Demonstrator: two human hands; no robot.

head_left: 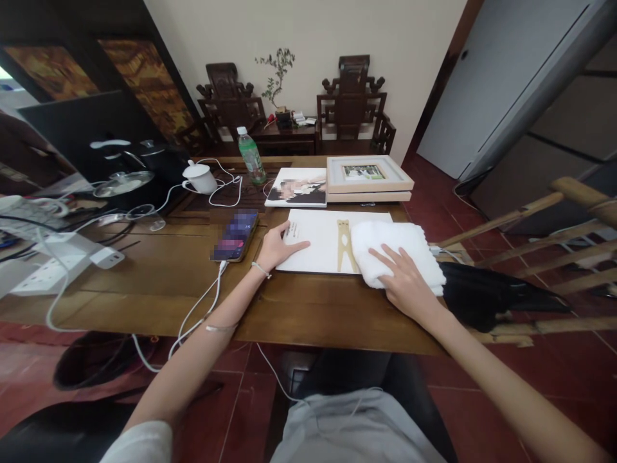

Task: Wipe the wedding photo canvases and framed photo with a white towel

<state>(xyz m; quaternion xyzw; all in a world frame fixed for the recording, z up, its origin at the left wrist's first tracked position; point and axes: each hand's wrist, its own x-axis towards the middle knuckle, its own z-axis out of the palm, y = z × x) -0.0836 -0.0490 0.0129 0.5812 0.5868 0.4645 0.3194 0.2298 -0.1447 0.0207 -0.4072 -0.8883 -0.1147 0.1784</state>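
Note:
A flat white panel point(312, 251) lies on the wooden table in front of me, with small dark print near its left side. I cannot tell whether it is a board or a book. On it is a gold, long-legged figure point(344, 241) with a small face. My left hand point(278, 247) rests at the panel's left edge, thumb stretched over the white surface and fingers apart. A folded white towel point(419, 247) covers the panel's right part and hangs past its side. My right hand point(401, 276) lies on the towel with fingers spread; its thumb is not clear.
Behind the panel lie a photo print point(299, 188) and stacked picture frames point(395, 173). A green-labelled bottle point(249, 154), a lidded white cup point(198, 177) and a plugged-in phone point(236, 236) stand or lie leftward. Cables run to a power strip point(45, 270). A wooden rack point(511, 215) is at right.

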